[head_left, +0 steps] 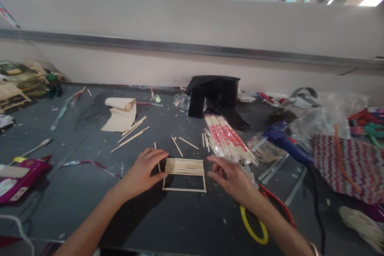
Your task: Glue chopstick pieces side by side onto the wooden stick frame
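- So far, the stick frame (184,189) lies flat on the dark table (168,224), between the two hands, with all four sides apparently in place.
- Its far part is covered by sticks (184,166) laid side by side; the near part is open down to the last rail, so I would judge it roughly half filled, with that gap left bare.
- The left hand (150,168) is at the frame's left end, thumb and fingers spread apart; whether the fingertips press on it, I cannot tell.
- The right hand (231,174) is just beside the right end, index finger and thumb apart, other fingers curled, nothing visible in its grasp.
- Beyond the frame lie a few loose short sticks (189,143), with longer ones (130,139) farther left, near a cloth roll (121,114).
- To the right, a packet of sticks (229,138) remains well stocked; past it lies a blue glue gun (277,138).
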### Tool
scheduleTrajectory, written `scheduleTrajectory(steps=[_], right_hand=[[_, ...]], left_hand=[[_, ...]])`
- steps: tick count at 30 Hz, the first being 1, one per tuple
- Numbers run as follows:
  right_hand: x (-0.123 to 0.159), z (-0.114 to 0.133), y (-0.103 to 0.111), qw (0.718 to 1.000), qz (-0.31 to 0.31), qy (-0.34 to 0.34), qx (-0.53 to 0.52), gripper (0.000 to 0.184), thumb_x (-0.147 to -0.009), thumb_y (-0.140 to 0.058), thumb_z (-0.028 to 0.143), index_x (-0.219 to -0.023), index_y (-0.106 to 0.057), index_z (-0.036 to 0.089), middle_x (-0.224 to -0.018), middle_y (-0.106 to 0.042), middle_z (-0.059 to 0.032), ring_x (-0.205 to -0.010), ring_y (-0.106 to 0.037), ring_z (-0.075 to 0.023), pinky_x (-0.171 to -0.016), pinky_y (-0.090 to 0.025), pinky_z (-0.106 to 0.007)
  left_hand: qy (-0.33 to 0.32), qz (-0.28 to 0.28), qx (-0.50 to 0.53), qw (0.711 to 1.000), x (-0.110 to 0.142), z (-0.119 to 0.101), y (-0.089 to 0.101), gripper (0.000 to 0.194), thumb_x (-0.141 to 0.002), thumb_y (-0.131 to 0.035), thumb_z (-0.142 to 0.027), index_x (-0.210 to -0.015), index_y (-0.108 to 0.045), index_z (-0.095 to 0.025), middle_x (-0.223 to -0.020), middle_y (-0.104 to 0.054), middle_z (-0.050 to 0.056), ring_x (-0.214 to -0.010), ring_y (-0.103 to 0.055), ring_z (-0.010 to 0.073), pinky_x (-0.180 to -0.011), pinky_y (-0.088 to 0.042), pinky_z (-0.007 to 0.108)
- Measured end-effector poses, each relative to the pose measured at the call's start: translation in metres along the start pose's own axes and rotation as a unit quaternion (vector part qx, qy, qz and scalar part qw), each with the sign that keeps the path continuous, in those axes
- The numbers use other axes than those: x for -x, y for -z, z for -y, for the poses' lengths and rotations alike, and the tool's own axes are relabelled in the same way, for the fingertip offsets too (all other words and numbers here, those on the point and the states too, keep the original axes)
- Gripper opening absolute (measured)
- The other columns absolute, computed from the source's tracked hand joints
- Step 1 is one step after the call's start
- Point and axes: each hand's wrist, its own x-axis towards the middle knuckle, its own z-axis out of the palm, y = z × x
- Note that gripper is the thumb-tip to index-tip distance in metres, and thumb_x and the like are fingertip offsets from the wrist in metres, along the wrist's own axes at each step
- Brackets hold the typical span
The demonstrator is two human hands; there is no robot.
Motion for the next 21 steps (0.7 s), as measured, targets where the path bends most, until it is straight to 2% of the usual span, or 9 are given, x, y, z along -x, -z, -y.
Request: scheduleTrajectory(steps=[6,11,15,21], right_hand=[[-0.008,0.010,-0.011,0.996,0.006,0.055,0.069,0.037,-0.085,-0.058,0.027,-0.121,-0.054,0.018,-0.090,-0.063,-0.0042,-0.073,-0.060,-0.0169,-0.066,-0.046,-0.028],[-0.012,0.019,-0.015,0.992,0.005,0.082,0.092,0.041,-0.085,-0.059,0.028,-0.124,-0.053,0.016,-0.102,-0.063,-0.0089,-0.085,-0.061,-0.0203,-0.077,-0.048,-0.033],[-0.013,0.023,-0.017,0.993,0.005,0.081,0.090,0.043,-0.084,-0.060,0.030,-0.125,-0.054,0.016,-0.104,-0.062,-0.0095,-0.088,-0.061,-0.0211,-0.080,-0.048,-0.034],[-0.018,0.017,-0.027,0.985,-0.075,0.133,0.083,0.050,-0.078,-0.067,0.031,-0.124,-0.054,0.017,-0.113,-0.058,-0.0100,-0.107,-0.053,-0.0248,-0.094,-0.043,-0.038]], left_hand=[[0.001,0.046,0.013,0.999,-0.001,0.001,0.005,0.058,-0.076,-0.068,-0.031,-0.130,-0.047,-0.027,-0.129,-0.054,0.006,-0.121,-0.043,0.0257,-0.100,-0.039,0.043],[-0.002,0.031,0.033,0.999,-0.002,0.002,-0.001,0.061,-0.073,-0.070,-0.027,-0.130,-0.047,-0.025,-0.130,-0.053,0.006,-0.121,-0.043,0.0244,-0.102,-0.037,0.042],[0.002,0.014,0.050,0.999,-0.001,0.006,-0.006,0.057,-0.074,-0.070,-0.029,-0.127,-0.051,-0.022,-0.126,-0.056,0.009,-0.118,-0.047,0.0233,-0.101,-0.038,0.041],[-0.007,-0.011,0.042,0.999,0.002,0.013,-0.012,0.052,-0.078,-0.065,-0.036,-0.126,-0.053,-0.024,-0.129,-0.053,0.010,-0.120,-0.047,0.0244,-0.102,-0.037,0.043]])
